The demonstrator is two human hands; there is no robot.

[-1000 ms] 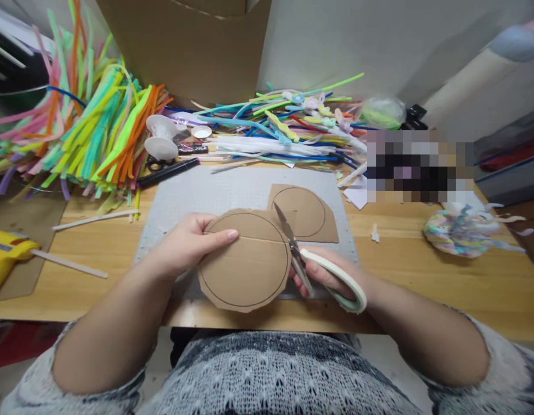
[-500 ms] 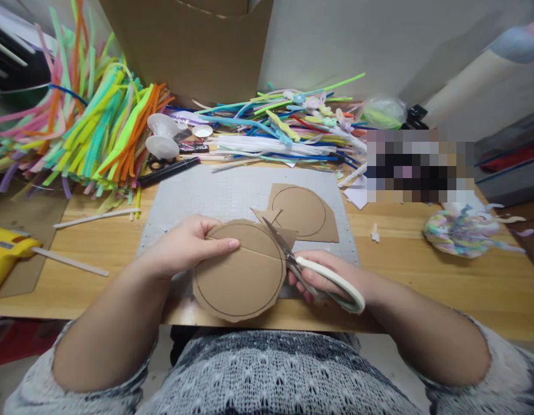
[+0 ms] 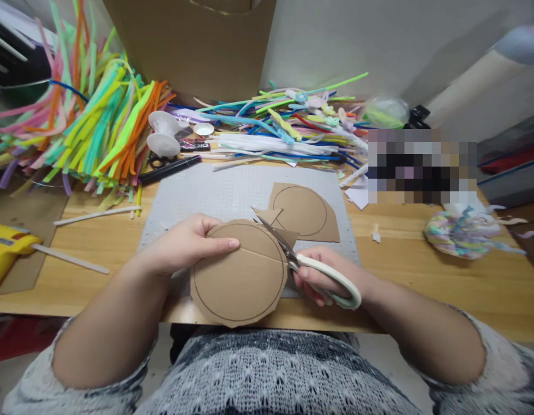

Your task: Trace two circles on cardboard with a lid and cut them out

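My left hand (image 3: 203,241) pinches the upper left edge of a cardboard piece (image 3: 238,282), thumb on top. A round outline is drawn on it, and a crease crosses its upper part. My right hand (image 3: 321,275) is closed round the pale handles of a pair of scissors (image 3: 287,248). The blades lie along the upper right edge of the cardboard, where a partly cut strip (image 3: 288,235) sticks out. Behind lies a second cardboard piece (image 3: 301,210) with a drawn circle, on a grey cutting mat (image 3: 201,193).
A yellow glue gun (image 3: 10,251) with a glue stick lies at the left. Bundled pipe cleaners (image 3: 89,127) stand behind it, and loose ones (image 3: 275,144) lie along the back beside a clear spool (image 3: 163,134). At the right sits a pastel fuzzy bundle (image 3: 459,233).
The scissor blades have closed further along the cardboard's upper right edge. The held cardboard has tilted slightly, its lower edge now nearer to me. My left hand has hardly moved.
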